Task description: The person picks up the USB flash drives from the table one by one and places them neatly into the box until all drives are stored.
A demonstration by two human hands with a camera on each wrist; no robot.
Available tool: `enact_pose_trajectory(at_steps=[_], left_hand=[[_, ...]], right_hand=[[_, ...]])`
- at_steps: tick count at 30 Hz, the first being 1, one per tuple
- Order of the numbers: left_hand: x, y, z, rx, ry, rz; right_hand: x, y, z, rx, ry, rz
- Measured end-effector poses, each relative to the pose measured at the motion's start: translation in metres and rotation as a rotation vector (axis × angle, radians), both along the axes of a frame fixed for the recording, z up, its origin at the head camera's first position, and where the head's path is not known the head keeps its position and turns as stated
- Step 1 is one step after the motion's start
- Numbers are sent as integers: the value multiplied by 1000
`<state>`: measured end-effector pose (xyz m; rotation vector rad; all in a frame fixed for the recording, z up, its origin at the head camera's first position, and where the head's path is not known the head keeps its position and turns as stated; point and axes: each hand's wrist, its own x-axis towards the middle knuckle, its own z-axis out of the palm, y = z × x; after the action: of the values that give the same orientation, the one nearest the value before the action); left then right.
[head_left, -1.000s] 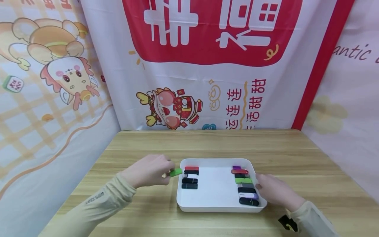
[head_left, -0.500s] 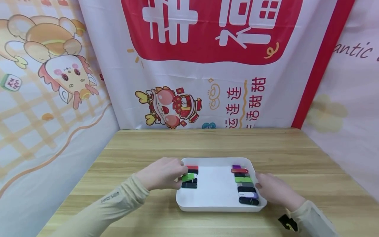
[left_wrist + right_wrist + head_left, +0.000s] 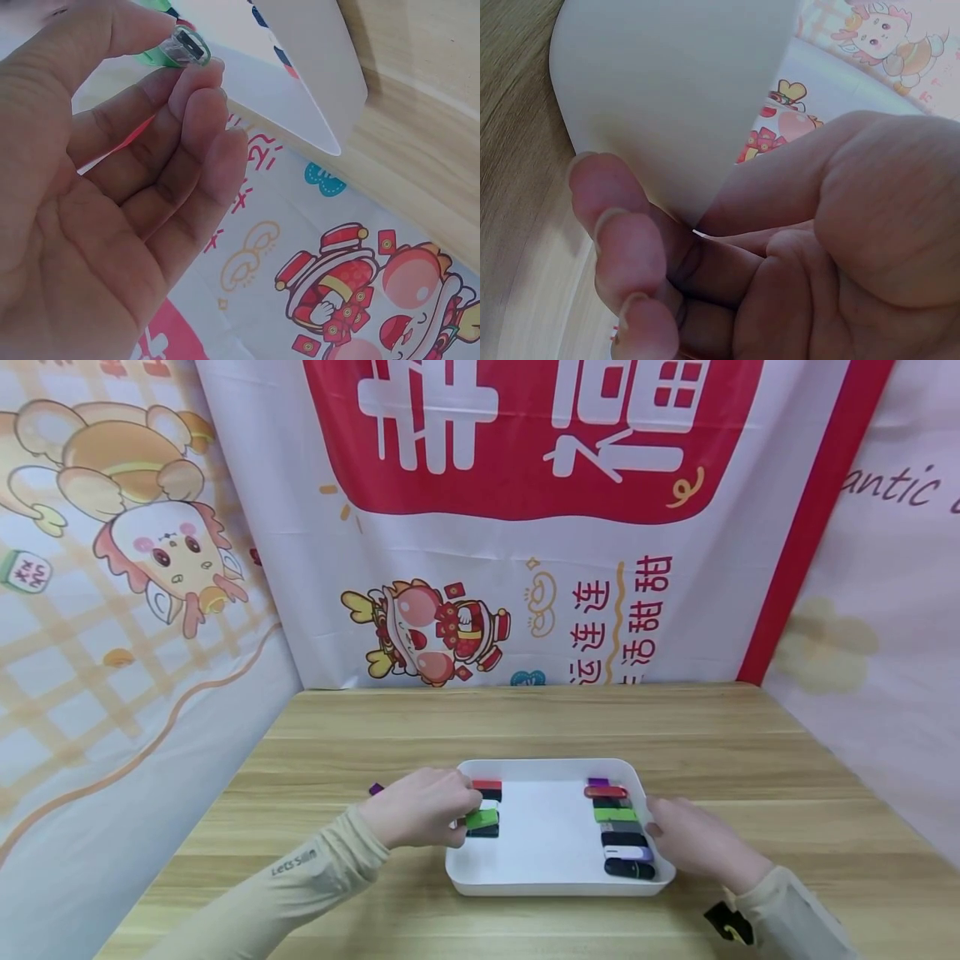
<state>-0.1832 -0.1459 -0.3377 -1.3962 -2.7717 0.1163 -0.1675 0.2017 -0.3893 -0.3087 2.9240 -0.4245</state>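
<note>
My left hand (image 3: 423,806) pinches a green USB stick (image 3: 482,818) between thumb and fingertips, over the left side of a white tray (image 3: 551,839). The connector end of that USB stick (image 3: 189,43) faces the camera in the left wrist view. Under and beside it lies a short column of sticks, with a red one (image 3: 487,785) at the far end and a dark one (image 3: 483,832) nearest me; others are partly hidden by the hand. My right hand (image 3: 697,839) holds the tray's right wall (image 3: 675,97), thumb on one side and fingers on the other.
Along the tray's right side runs a column of several USB sticks, among them a red one (image 3: 606,792), a green one (image 3: 615,815) and a black one (image 3: 630,868). A small purple item (image 3: 376,789) lies on the wooden table (image 3: 360,718) behind my left hand. Printed cloths surround the table.
My left hand has carried the green USB stick rightward from outside the tray's left wall to over the left column, then slightly lower. The purple item has come into view. My right hand stays put.
</note>
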Motion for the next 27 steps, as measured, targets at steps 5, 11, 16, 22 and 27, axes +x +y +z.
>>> enact_pose_trajectory(at_steps=[5, 11, 16, 22, 27], left_hand=[[-1, 1, -2, 0, -2, -4], [-4, 2, -6, -2, -2, -12], [-5, 5, -9, -22, 8, -14], [-6, 8, -14, -60, 43, -11], [-7, 9, -20, -91, 57, -16]], right_hand=[[-1, 0, 0, -2, -15, -10], [-1, 0, 0, -6, -21, -13], [-1, 0, 0, -3, -13, -13], [-1, -1, 0, -4, -8, -12], [-1, -1, 0, -5, -16, -17]])
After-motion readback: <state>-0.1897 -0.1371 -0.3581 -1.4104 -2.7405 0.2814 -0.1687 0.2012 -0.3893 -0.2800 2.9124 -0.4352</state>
